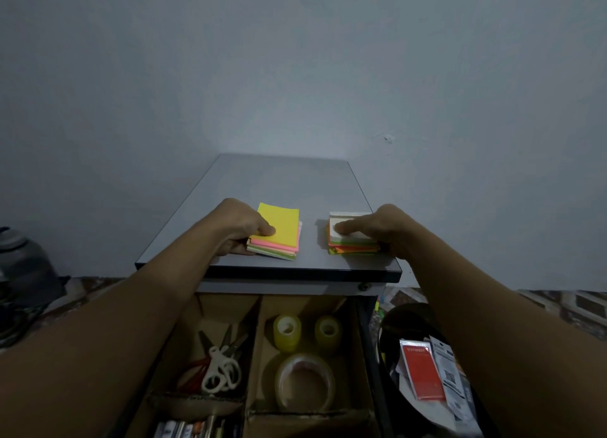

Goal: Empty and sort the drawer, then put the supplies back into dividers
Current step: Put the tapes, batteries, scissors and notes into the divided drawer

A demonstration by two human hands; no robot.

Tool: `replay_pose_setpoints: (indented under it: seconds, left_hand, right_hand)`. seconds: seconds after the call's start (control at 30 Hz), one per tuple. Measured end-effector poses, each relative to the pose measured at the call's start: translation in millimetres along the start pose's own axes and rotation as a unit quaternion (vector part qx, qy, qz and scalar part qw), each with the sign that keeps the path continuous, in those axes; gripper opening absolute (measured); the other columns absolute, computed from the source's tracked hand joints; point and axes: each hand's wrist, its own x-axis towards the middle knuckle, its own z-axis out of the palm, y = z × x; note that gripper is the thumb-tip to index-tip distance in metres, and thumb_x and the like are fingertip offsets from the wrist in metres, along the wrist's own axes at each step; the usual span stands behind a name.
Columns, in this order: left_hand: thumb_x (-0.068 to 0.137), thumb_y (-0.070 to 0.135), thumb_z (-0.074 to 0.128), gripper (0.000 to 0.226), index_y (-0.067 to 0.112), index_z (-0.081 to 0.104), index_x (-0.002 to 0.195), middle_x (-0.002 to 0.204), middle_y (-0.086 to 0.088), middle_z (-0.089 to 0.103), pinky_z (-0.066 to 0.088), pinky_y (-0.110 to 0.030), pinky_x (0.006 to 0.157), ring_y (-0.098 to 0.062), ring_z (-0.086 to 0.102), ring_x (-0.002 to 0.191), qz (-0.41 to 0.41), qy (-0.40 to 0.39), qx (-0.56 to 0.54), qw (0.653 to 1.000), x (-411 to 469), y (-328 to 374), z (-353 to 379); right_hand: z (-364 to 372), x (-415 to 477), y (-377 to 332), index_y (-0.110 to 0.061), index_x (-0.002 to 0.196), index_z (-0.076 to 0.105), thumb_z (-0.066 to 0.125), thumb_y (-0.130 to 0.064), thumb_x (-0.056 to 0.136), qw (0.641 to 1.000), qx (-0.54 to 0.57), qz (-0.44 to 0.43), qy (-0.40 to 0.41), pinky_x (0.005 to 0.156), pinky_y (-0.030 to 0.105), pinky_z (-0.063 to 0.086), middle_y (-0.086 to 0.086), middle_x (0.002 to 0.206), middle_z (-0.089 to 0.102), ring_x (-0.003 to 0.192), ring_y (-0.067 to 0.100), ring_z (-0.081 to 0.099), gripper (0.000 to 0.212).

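My only camera rides on my head, its wide lens looking forward and down. It squarely faces the pale wall (295,59), with the cabinet top (279,181) at mid-frame, within arm's reach. The open drawer (348,332) lies nearest, right under me along the bottom edge. My forearms enter from both lower corners. Near the centre, my left hand (241,227) grips the yellow-topped note stack (281,222) and my right hand (382,229) the white-topped note stack (348,216).
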Motion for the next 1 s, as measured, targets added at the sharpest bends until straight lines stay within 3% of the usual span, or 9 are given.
replay_pose_setpoints:
  seconds: [0.07,0.17,0.33,0.47,0.57,0.67,0.73,0.83,1.0]
  left_hand:
    - [0.082,-0.005,0.075,0.031,-0.007,0.065,0.111,0.098,-0.022,0.072,0.061,-0.036,0.063,-0.028,0.071,0.073,0.002,0.001,-0.002,1.000,-0.4,-0.1,0.4]
    - [0.080,-0.006,0.076,0.033,-0.009,0.064,0.111,0.104,-0.026,0.072,0.061,-0.046,0.077,-0.034,0.072,0.085,0.011,0.008,-0.011,1.000,-2.1,-1.5,1.1]
    - [0.077,-0.005,0.079,0.034,-0.010,0.066,0.108,0.105,-0.026,0.071,0.059,-0.054,0.083,-0.038,0.071,0.091,0.031,0.012,-0.024,0.999,-0.6,-6.9,1.5]
    - [0.076,-0.003,0.080,0.033,-0.009,0.067,0.106,0.105,-0.027,0.071,0.055,-0.062,0.088,-0.041,0.070,0.097,0.046,0.012,-0.033,0.998,-0.2,-12.1,0.9]
    - [0.079,-0.002,0.079,0.033,-0.002,0.066,0.109,0.109,-0.024,0.070,0.057,-0.058,0.086,-0.039,0.070,0.096,0.064,0.012,-0.027,0.997,-4.6,-14.2,0.4]
    - [0.083,0.000,0.075,0.059,0.019,0.054,0.135,0.122,-0.014,0.061,0.061,-0.040,0.062,-0.031,0.068,0.091,0.093,0.016,-0.028,0.995,-8.9,-19.4,0.1]
    - [0.087,0.005,0.074,0.058,0.026,0.053,0.138,0.128,-0.010,0.055,0.057,-0.031,0.050,-0.027,0.065,0.090,0.102,0.015,-0.024,0.994,-14.2,-21.7,-0.9]
    - [0.091,0.010,0.071,0.044,0.026,0.059,0.131,0.129,-0.011,0.054,0.056,-0.029,0.050,-0.027,0.065,0.093,0.099,-0.004,-0.043,0.994,-20.1,-25.6,-4.8]
    - [0.095,0.004,0.061,0.032,0.016,0.060,0.125,0.112,-0.012,0.061,0.059,-0.031,0.055,-0.025,0.067,0.087,0.062,-0.038,-0.108,0.992,-28.2,-30.7,-8.1]
  right_hand:
    - [1.1,0.8,-1.8,-0.002,0.110,0.047,0.089,-0.032,0.069,1.000,0.003,0.010,-0.008,0.065,0.035,0.045,0.017,0.112,0.055,0.090,0.028,0.055,0.066]
    - [2.3,-3.1,-3.8,-0.002,0.116,0.047,0.088,-0.030,0.069,0.999,-0.005,0.020,-0.025,0.066,0.036,0.044,0.018,0.116,0.054,0.096,0.030,0.055,0.068]
    - [2.7,-9.4,-5.3,-0.004,0.117,0.048,0.084,-0.030,0.074,0.998,-0.019,0.028,-0.057,0.056,0.031,0.039,0.014,0.110,0.053,0.078,0.022,0.051,0.062]
    - [8.6,-10.7,-7.3,-0.008,0.111,0.052,0.087,-0.023,0.070,0.999,-0.011,-0.006,-0.051,0.057,0.029,0.041,0.006,0.098,0.056,0.078,0.017,0.053,0.056]
    - [11.2,-11.9,-5.0,-0.006,0.112,0.055,0.088,-0.027,0.068,0.999,-0.022,-0.014,-0.044,0.056,0.029,0.041,0.009,0.105,0.059,0.079,0.017,0.055,0.059]
    - [10.8,-12.5,1.5,-0.005,0.113,0.057,0.088,-0.029,0.069,0.998,-0.031,-0.041,-0.031,0.059,0.026,0.043,0.008,0.109,0.060,0.081,0.015,0.056,0.059]
    - [12.8,-13.0,7.7,-0.007,0.119,0.053,0.090,-0.027,0.067,0.996,-0.027,-0.080,-0.007,0.070,0.028,0.050,0.006,0.113,0.060,0.088,0.017,0.060,0.067]
    - [16.3,-19.7,17.9,-0.014,0.135,0.043,0.091,-0.020,0.066,0.992,0.035,-0.122,0.021,0.089,0.037,0.055,0.004,0.121,0.058,0.100,0.020,0.061,0.084]
    - [16.5,-36.0,28.0,-0.025,0.145,0.040,0.087,-0.014,0.071,0.983,0.107,-0.152,0.004,0.071,0.024,0.056,0.001,0.126,0.050,0.092,0.013,0.062,0.088]
